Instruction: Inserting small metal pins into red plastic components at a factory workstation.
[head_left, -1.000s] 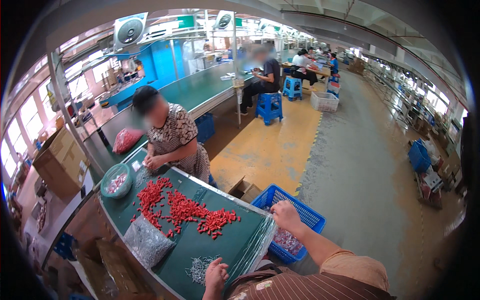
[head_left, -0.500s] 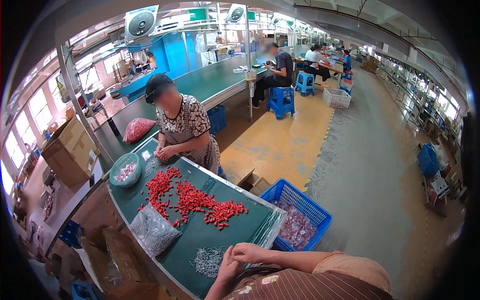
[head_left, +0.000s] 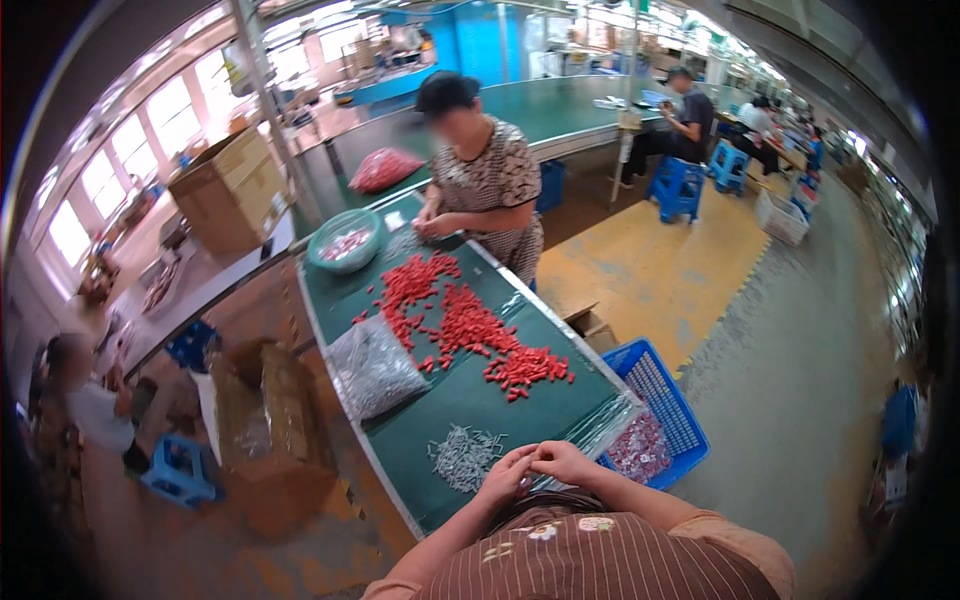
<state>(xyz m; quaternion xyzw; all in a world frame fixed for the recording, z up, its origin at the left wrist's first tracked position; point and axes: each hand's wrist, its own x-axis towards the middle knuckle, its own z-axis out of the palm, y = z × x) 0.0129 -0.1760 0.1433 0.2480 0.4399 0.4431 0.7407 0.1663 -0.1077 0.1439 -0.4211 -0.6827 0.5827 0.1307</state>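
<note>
The left hand [head_left: 505, 477] and right hand [head_left: 566, 463] are positioned together beside grey pins [head_left: 465, 457], fingers [head_left: 543, 456] curled inward; any gripped item cannot be determined.

Carries no readable text, number or sign on any side. Shows, toward ten o'clock, a small pale patch [head_left: 279, 203] on the brown carton [head_left: 222, 200], too blurred to read; holds, toward four o'clock in the blue crate [head_left: 688, 408], red-and-white pieces [head_left: 637, 449] too small to check for print.
</note>
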